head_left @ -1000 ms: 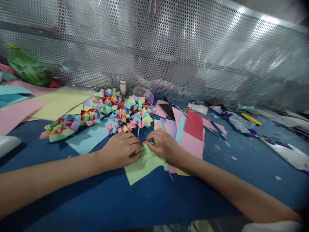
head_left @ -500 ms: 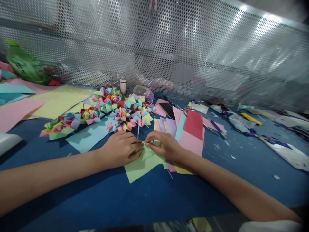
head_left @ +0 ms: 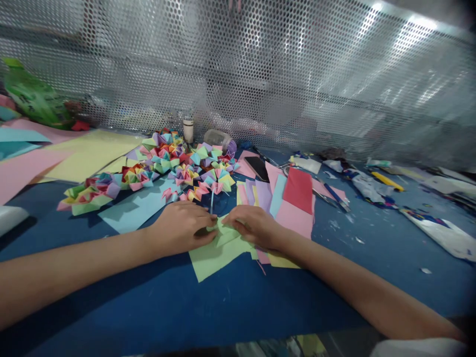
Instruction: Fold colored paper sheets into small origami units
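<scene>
A light green sheet of paper (head_left: 211,260) lies on the blue table, partly folded up at its far side. My left hand (head_left: 182,223) is closed on the paper's left far edge, thumb and fingers curved round it. Opposite, my right hand (head_left: 255,225) pinches the raised part of the same paper, fingers bent. The two hands' fingertips are a little apart. A thin pale strip (head_left: 212,202) stands up just beyond them; what it is I cannot make out. Folded origami paper flowers (head_left: 201,171) in many colours are clustered past the hands.
Coloured paper pieces, with a red one (head_left: 298,191) on top, lie right of my hands. Behind them are a phone (head_left: 256,168) and a box cutter (head_left: 336,196). A blue sheet (head_left: 126,213) lies left. A green bottle (head_left: 35,96) and a clear jar (head_left: 219,140) stand near the perforated metal screen (head_left: 238,74).
My right fingers have shifted slightly on the green paper and bent more. My left hand keeps its hold, its thumb a little lower. The view has moved slightly.
</scene>
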Action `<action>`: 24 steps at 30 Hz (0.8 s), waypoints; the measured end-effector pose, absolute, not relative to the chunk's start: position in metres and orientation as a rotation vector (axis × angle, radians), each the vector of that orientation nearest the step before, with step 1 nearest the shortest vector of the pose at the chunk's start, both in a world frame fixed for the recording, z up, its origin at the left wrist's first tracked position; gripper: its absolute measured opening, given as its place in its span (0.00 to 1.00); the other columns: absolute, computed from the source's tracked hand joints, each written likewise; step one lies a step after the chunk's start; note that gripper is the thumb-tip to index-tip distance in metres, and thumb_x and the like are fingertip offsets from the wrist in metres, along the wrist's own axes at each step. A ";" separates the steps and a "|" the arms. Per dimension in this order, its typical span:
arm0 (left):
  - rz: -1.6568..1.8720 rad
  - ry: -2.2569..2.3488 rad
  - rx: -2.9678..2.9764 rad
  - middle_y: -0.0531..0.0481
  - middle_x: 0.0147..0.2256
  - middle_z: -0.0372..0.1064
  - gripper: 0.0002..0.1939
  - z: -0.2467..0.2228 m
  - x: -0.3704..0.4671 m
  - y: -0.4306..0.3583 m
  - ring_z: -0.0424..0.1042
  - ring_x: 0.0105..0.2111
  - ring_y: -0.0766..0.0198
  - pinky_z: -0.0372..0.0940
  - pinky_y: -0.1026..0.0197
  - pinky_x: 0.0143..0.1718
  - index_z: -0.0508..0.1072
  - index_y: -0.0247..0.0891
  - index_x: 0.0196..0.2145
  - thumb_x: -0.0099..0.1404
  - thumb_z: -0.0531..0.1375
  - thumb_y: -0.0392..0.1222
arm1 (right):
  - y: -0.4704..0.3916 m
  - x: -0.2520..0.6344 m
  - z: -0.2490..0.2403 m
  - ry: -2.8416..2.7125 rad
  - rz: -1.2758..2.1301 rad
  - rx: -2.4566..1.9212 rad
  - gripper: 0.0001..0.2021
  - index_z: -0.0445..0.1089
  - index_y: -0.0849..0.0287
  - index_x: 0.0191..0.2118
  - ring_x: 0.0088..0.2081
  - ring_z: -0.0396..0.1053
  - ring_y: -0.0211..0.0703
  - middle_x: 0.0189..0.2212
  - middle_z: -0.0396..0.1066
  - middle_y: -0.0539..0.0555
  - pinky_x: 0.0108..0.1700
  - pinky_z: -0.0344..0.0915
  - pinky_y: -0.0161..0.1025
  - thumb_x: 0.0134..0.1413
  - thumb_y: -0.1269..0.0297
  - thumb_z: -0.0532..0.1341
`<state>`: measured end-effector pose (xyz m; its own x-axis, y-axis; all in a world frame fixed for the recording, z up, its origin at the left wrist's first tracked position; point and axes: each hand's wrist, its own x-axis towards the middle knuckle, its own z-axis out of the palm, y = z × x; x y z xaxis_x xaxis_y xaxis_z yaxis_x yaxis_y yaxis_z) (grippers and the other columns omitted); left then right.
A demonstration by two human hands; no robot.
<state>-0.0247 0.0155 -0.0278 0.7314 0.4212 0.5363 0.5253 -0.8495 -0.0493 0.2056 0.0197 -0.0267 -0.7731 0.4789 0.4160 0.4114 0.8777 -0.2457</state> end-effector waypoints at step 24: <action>-0.728 -0.515 -2.694 0.47 0.34 0.76 0.14 -0.023 -0.021 0.015 0.73 0.38 0.60 0.68 0.58 0.40 0.75 0.34 0.34 0.67 0.51 0.41 | 0.016 0.203 -0.019 -2.733 0.028 -0.598 0.10 0.66 0.60 0.34 0.38 0.70 0.42 0.32 0.74 0.57 0.42 0.68 0.40 0.54 0.79 0.50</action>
<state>-0.0208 0.0150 -0.0226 0.8071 0.2600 0.5302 0.4137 -0.8896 -0.1935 0.2033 0.0162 -0.0189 -0.8526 0.4090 0.3252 0.4023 0.9110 -0.0908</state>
